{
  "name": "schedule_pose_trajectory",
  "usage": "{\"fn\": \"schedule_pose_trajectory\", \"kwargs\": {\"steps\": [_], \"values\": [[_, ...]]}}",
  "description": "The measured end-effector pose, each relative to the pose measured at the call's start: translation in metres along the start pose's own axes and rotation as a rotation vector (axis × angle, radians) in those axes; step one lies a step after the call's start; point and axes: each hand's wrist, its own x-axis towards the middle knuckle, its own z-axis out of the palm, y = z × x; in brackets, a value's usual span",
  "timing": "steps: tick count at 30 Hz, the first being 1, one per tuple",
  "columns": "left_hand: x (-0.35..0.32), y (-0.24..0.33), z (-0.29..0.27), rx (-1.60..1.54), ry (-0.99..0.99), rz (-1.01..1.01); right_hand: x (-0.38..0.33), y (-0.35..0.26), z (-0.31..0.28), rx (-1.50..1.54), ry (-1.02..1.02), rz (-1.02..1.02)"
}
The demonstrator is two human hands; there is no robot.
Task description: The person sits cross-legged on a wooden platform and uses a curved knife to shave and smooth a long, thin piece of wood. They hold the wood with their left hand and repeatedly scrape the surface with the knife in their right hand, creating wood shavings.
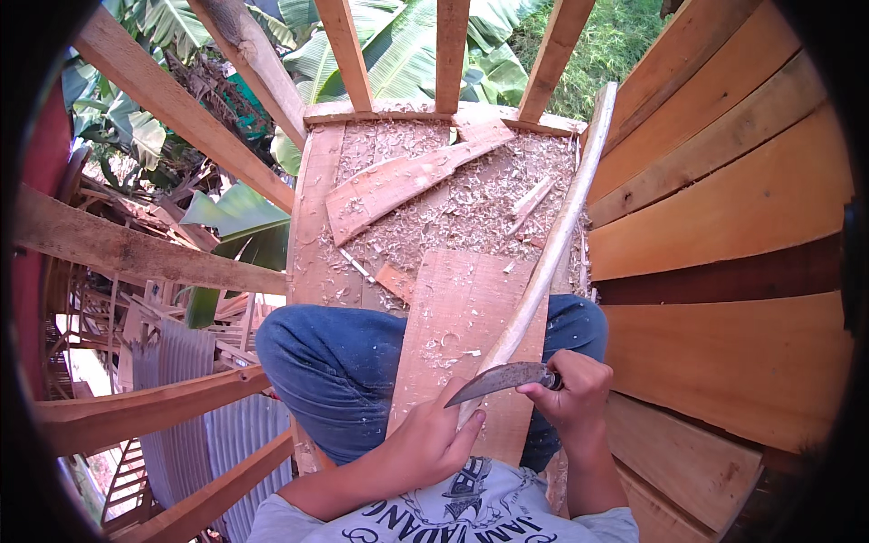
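Note:
My left hand [438, 438] is closed around the near end of a long, pale, peeled wooden pole [554, 258]. The pole slants away from me and leans toward the upper right. In my right hand [579, 385] is the dark handle of a knife [501, 380] with a broad, curved blade. The blade lies across the pole just beyond my left fingers, its tip pointing left. Under the pole, a flat wooden board [453, 312] rests over my lap between my knees.
Wood shavings [471, 213] cover the plank floor ahead. A tapered plank [407, 185] and small offcuts [532, 204] lie among them. Upright slats [448, 54] form a railing in front and at left. A board wall [724, 217] stands close on my right. Corrugated sheeting [190, 389] shows below left.

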Motion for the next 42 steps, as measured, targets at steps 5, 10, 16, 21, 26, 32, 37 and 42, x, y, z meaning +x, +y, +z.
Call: {"fn": "schedule_pose_trajectory", "kwargs": {"steps": [5, 10, 16, 21, 26, 32, 37, 42], "values": [[0.002, 0.006, 0.002, -0.108, 0.046, -0.021, 0.011, 0.008, -0.003, -0.043, 0.114, -0.027], [-0.004, 0.008, -0.003, -0.127, -0.058, -0.160, 0.026, 0.021, -0.008, 0.140, 0.256, 0.345], [-0.013, 0.002, -0.001, -0.173, -0.099, -0.177, 0.008, 0.039, -0.032, 0.067, 0.111, 0.305], [-0.006, -0.011, 0.012, -0.145, 0.037, 0.038, -0.016, -0.024, 0.004, 0.238, -0.172, 0.018], [-0.008, -0.003, 0.008, -0.118, -0.050, -0.142, 0.001, 0.009, 0.006, 0.064, 0.079, 0.150], [-0.021, -0.004, 0.010, -0.154, -0.067, -0.185, 0.005, 0.057, -0.025, 0.054, 0.231, 0.394], [-0.007, -0.006, 0.006, -0.036, 0.054, -0.041, -0.023, -0.016, -0.004, 0.072, -0.088, 0.046], [-0.011, -0.003, 0.007, 0.033, 0.083, 0.021, -0.018, -0.009, 0.008, -0.001, -0.055, -0.052]]}}
